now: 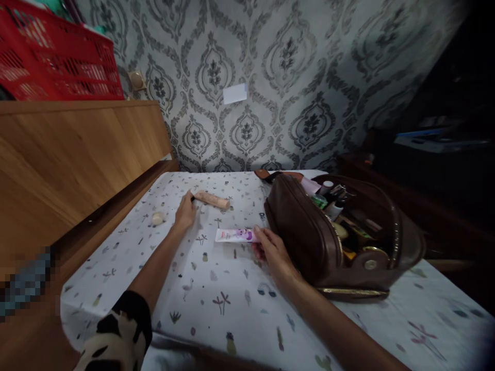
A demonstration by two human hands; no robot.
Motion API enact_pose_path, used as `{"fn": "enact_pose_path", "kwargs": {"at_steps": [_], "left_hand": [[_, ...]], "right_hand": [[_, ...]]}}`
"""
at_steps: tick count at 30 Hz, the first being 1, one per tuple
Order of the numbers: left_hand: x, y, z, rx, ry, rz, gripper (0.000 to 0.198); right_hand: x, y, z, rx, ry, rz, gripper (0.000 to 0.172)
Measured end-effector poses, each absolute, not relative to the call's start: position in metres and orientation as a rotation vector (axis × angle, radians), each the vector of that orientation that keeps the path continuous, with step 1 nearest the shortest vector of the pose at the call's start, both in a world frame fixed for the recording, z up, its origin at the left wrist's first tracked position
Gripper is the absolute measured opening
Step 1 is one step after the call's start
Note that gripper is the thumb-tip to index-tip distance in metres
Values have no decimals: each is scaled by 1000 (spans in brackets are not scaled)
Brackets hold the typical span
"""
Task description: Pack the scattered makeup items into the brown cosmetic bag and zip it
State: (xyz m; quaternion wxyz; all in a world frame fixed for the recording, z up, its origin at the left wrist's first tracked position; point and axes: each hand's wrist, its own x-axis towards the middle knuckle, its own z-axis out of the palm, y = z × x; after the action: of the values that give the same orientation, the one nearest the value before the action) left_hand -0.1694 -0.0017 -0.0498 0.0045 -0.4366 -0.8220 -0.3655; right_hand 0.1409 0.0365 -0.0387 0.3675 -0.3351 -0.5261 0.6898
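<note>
My left hand (185, 212) lies on the patterned tablecloth (232, 288), its fingers closed round the dark cap end of a beige tube (212, 200) that lies flat. My right hand (271, 250) pinches the near end of a white and purple tube (235, 235), which rests on the cloth just left of an open brown toiletry bag (309, 232). The bag is stuffed with several bottles and small cosmetics (336, 206).
A small beige round object (158, 218) lies left of my left hand. A wooden cabinet (77, 154) with a red crate (54, 56) on top flanks the table's left side. Patterned wallpaper (270, 77) rises behind; dark furniture (444, 154) stands at right.
</note>
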Motion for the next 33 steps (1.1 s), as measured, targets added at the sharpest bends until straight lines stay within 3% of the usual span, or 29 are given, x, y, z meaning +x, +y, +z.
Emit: {"fn": "enact_pose_path", "kwargs": {"at_steps": [6, 13, 18, 25, 33], "left_hand": [[-205, -1, -26, -1054, -2786, -912, 45], [-219, -23, -13, -1061, -2678, -886, 27], [-202, -26, -21, -1360, -2619, -940, 30], [-157, -48, -33, -1786, -2499, -1012, 52], [-119, -80, -23, -1923, -2478, -958, 51]], "right_hand": [[142, 36, -37, -875, -1343, 1775, 60], [141, 36, -39, -862, -1355, 1767, 58], [140, 37, -40, -857, -1355, 1772, 59], [141, 34, -36, -882, -1338, 1777, 61], [140, 35, -38, -878, -1326, 1773, 61]]}}
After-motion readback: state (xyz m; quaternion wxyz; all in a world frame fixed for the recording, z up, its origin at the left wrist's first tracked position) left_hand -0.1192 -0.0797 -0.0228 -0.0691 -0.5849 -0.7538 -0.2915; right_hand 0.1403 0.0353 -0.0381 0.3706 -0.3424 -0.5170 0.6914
